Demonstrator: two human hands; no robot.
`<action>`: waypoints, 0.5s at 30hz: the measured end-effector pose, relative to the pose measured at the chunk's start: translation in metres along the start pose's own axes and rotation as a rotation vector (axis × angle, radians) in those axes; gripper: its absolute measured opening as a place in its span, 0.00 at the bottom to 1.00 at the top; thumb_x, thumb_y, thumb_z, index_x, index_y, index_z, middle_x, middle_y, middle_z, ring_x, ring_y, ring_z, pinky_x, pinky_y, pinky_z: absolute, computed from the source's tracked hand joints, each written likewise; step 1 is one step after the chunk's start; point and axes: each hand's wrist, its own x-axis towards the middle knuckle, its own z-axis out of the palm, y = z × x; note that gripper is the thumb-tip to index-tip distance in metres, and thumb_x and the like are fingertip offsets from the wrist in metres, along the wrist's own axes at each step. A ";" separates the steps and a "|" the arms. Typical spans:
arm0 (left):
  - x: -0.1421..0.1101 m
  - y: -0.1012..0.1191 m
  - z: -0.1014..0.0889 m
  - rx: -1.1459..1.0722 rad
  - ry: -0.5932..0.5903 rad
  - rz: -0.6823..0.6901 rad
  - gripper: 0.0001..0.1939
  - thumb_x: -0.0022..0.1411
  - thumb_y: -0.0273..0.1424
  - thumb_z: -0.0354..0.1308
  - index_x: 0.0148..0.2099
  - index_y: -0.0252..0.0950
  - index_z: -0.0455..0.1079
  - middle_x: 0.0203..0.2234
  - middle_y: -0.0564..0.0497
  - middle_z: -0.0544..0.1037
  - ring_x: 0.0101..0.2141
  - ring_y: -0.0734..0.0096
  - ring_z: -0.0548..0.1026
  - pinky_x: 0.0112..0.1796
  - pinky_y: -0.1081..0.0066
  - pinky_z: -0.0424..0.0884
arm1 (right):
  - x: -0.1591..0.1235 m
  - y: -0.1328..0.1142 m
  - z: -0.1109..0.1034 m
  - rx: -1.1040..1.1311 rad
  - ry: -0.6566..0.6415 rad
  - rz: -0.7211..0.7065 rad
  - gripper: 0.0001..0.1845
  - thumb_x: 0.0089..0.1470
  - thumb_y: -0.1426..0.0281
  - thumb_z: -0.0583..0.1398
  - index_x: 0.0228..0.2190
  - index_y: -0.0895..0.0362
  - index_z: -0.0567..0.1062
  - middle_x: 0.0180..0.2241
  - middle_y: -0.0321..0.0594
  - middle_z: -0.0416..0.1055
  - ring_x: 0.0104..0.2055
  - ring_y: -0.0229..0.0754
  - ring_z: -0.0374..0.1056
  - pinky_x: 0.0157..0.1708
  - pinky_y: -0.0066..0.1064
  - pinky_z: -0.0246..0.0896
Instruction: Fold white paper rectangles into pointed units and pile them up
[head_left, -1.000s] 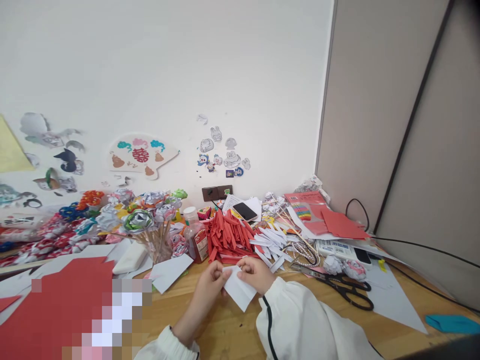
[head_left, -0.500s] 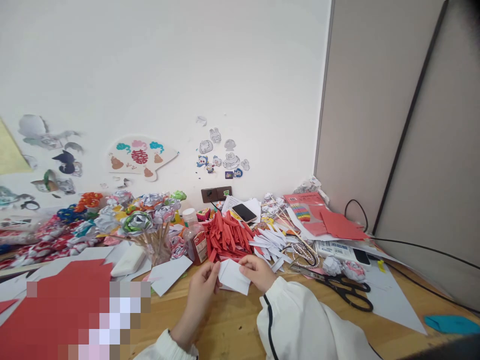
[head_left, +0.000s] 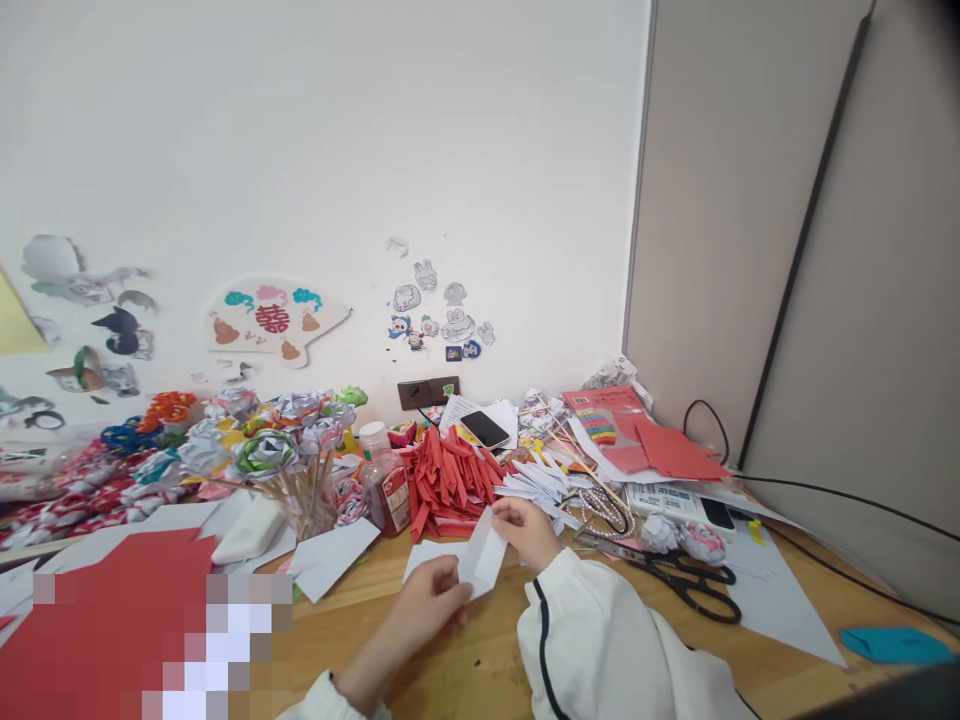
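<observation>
A folded piece of white paper (head_left: 487, 562) is held up above the wooden table, standing partly open at its crease. My right hand (head_left: 529, 532) pinches its upper right edge between thumb and fingers. My left hand (head_left: 431, 608) is closed at the lower left edge, thumb against the paper, with some fingertips hidden behind it. Under and behind this hand, another white sheet (head_left: 421, 556) lies on the table. Just beyond the hands are a heap of folded red paper pieces (head_left: 450, 480) and a pile of folded white paper pieces (head_left: 536, 480).
Black-handled scissors (head_left: 694, 585) lie to the right, near a white sheet (head_left: 787, 605). A bottle (head_left: 386, 485), a phone (head_left: 484, 429) and paper flowers (head_left: 270, 450) crowd the back. Red paper (head_left: 112, 610) covers the left side. A cable (head_left: 825, 490) runs along the right.
My left hand has moved down and toward me along the paper, which has turned more upright with its fold opened. Another white sheet now shows at left. The view has shifted slightly.
</observation>
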 end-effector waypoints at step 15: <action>0.003 -0.001 0.000 0.164 0.259 0.210 0.17 0.49 0.40 0.50 0.30 0.31 0.68 0.21 0.48 0.73 0.24 0.66 0.68 0.26 0.72 0.63 | -0.010 -0.001 0.015 0.447 -0.292 0.317 0.19 0.35 0.59 0.61 0.28 0.59 0.67 0.19 0.33 0.64 0.22 0.34 0.63 0.24 0.29 0.60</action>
